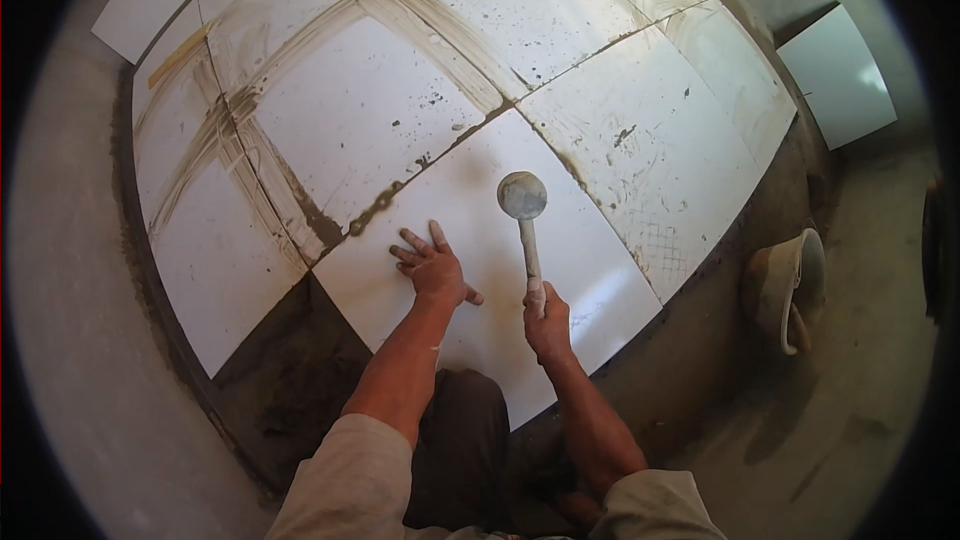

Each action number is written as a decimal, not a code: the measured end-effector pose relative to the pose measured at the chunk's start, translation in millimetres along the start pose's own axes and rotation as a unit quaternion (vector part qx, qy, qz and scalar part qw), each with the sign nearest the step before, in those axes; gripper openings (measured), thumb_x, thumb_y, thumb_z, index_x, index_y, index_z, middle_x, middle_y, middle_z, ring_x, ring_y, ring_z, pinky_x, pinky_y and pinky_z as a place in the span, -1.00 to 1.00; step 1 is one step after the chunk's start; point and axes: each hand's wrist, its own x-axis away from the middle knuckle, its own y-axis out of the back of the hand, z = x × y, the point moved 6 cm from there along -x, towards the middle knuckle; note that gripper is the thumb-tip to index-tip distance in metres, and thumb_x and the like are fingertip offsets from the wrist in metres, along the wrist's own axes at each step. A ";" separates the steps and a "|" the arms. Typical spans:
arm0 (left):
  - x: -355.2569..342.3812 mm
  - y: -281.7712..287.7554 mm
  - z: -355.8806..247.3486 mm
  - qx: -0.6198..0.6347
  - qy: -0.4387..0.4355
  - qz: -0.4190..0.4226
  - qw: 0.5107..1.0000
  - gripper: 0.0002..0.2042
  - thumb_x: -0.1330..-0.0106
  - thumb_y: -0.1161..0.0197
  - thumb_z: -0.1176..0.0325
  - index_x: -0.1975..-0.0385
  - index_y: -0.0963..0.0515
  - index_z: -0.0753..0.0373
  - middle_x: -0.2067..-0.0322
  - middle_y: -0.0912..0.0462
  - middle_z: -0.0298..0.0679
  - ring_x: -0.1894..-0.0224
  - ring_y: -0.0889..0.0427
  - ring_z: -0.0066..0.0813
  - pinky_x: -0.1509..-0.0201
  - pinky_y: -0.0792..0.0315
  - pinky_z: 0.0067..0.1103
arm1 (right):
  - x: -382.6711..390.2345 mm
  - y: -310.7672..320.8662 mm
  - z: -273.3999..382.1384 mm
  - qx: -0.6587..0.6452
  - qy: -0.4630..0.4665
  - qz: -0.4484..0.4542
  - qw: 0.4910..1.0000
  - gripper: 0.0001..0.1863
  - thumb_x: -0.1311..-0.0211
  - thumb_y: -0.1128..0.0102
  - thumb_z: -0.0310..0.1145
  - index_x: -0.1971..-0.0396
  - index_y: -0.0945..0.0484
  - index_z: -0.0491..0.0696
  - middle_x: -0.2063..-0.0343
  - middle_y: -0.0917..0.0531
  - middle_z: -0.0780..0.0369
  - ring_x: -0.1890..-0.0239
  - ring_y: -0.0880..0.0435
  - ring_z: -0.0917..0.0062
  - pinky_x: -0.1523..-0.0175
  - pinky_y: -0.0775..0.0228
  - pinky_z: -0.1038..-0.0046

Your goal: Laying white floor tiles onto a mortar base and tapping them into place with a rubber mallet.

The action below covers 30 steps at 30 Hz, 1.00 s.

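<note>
A large white tile [590,310] lies before me, bordered by other white floor tiles with muddy joints. My left hand [428,262] is spread open on this tile, left of centre, fingers apart. My right hand [547,325] grips the handle of a mallet [522,194] with a round grey head, which is over the tile to the right of my left hand. Whether the head touches the tile, I cannot tell. My knee in dark trousers [462,420] is at the tile's near edge.
Smeared tiles [350,100] extend beyond. A loose tile [140,5] is at upper left, another [838,75] at upper right, and a yellowish strip [178,55] lies on the left tiles. A bucket [770,290] stands at right. Dark bare ground [280,340] shows at lower left.
</note>
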 end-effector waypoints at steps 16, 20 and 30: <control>8.7 -10.9 1.6 -0.002 -0.005 0.034 0.999 0.49 0.36 -0.64 -0.10 -0.41 0.47 0.26 -0.32 0.45 0.50 -0.35 0.22 0.59 -0.37 0.00 0.06 | -22.3 -7.1 5.5 -0.037 -0.072 0.022 0.997 -0.40 -0.44 0.22 0.12 0.46 -0.43 -0.19 0.62 -0.54 0.05 0.52 -0.53 0.18 0.35 -0.36 0.24; -1.8 -0.9 -1.3 0.021 -0.011 0.000 1.000 0.49 0.36 -0.64 -0.10 -0.41 0.47 0.26 -0.32 0.45 0.51 -0.35 0.23 0.59 -0.36 -0.01 0.07 | -18.4 -4.9 12.4 -0.048 0.084 -0.051 0.994 -0.47 -0.46 0.22 0.08 0.55 -0.30 -0.07 0.76 -0.30 0.36 0.77 -0.25 0.72 0.70 -0.10 0.57; 2.9 3.0 3.1 -0.010 0.010 0.039 0.999 0.47 0.31 -0.63 -0.09 -0.40 0.51 0.28 -0.32 0.45 0.50 -0.35 0.23 0.58 -0.37 -0.03 0.02 | -10.6 50.1 93.6 -0.278 0.188 -0.047 0.941 -0.44 -0.44 0.24 0.12 0.50 -0.32 -0.12 0.78 -0.35 0.34 0.72 -0.35 0.69 0.60 -0.16 0.57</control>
